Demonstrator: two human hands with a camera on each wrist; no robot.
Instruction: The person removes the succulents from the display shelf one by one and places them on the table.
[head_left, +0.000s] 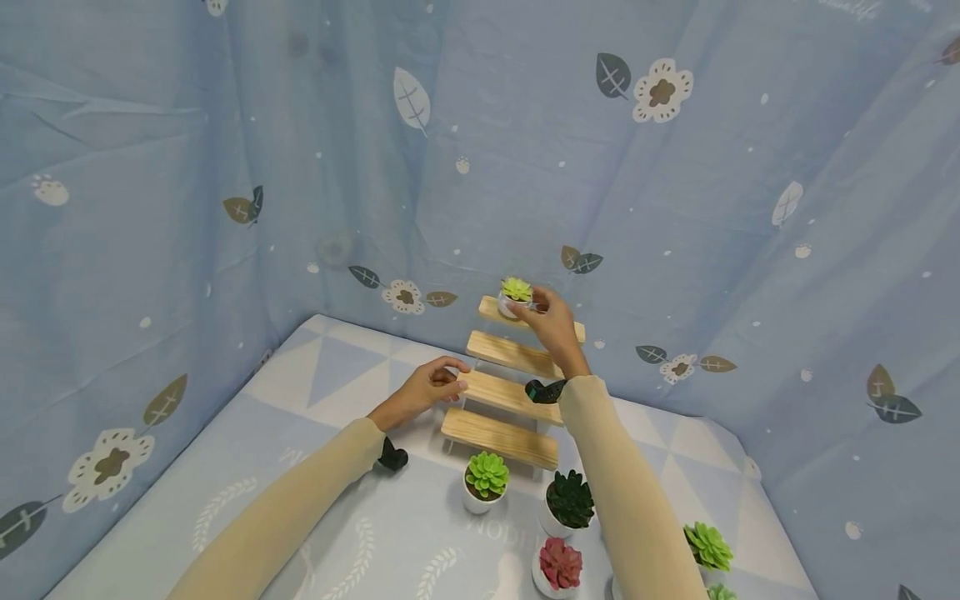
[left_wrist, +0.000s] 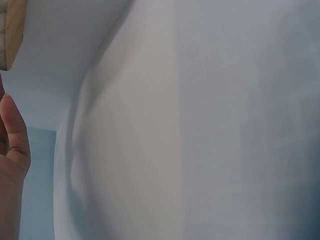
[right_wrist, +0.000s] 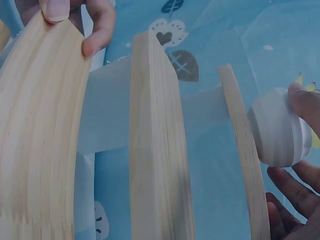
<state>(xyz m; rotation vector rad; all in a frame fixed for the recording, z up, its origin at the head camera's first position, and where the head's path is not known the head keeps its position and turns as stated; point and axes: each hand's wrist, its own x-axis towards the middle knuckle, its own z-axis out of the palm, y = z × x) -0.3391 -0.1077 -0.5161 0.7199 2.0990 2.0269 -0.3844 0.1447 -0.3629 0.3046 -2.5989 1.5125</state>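
My right hand (head_left: 553, 323) grips a small white pot (right_wrist: 275, 127) between thumb and fingers. The pot holds a light green artificial succulent (head_left: 517, 288) and sits upright at the left end of the top shelf of a stepped wooden plant stand (head_left: 513, 354). In the right wrist view its base is right at the top plank (right_wrist: 245, 150). My left hand (head_left: 429, 385) pinches the left end of a lower plank (right_wrist: 45, 100), with fingertips on its edges. The left wrist view catches only part of that hand and a plank corner (left_wrist: 12, 35).
In front of the stand are a bright green succulent (head_left: 486, 477), a dark green one (head_left: 570, 500) and a red one (head_left: 559, 564) in white pots. More green succulents (head_left: 707, 547) stand beyond my right forearm. A patterned blue curtain (head_left: 480, 167) hangs right behind the stand.
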